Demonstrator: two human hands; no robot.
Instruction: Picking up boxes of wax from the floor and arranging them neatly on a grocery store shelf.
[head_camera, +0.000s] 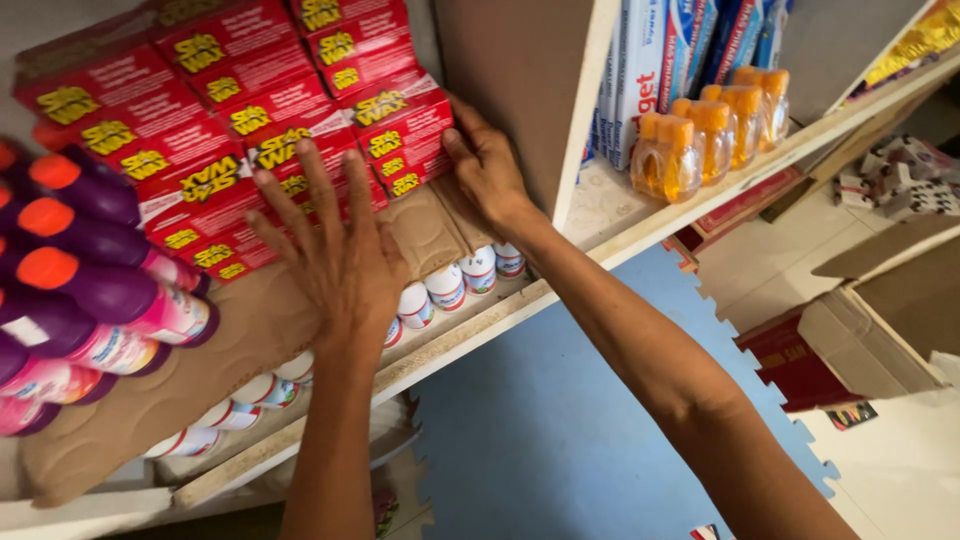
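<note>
The stack of red boxes (250, 120) fills the upper left of the frame, laid in slanted rows on a sheet of brown cardboard (230, 340) on the wooden shelf (480, 325), each box's long axis running from lower left to upper right. The right hand (487, 170) is the nearer one to the stack's end — its fingers are spread and pressed flat against the rightmost boxes at centre frame, grip apart, clamped on nothing. The left hand (340, 255) lies palm-down, fingers splayed, across the lower edge of the rows and onto the cardboard — also holding nothing. So the boxes sit just above and left of both hands. White bottles (445, 285) stand under the cardboard; purple bottles with orange caps (85, 250) lie at far left.
</note>
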